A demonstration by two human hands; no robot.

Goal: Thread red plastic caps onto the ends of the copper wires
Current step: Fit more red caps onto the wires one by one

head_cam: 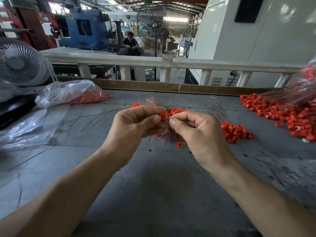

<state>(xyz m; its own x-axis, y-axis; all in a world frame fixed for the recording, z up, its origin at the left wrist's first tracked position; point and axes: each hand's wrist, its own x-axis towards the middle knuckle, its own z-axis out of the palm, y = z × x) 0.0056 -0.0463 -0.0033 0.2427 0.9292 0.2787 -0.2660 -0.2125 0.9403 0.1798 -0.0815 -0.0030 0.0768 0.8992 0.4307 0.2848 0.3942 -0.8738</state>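
Clearly ring-shaped, the red cap (163, 116) meets thin copper wires (168, 135).

**Count on the table**

Two hands: left hand (136, 124), right hand (196, 132). One red cap (163, 116) between them. Loose red caps (237, 132) too many to count. Three fans: one white fan (18, 64), two pedestal fans (163, 34). One plastic bag of caps (71, 93).

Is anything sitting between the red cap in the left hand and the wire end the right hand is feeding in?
Nothing visible: the left hand pinches the cap right beside the right hand fingertips, where the wire end is too fine to make out.
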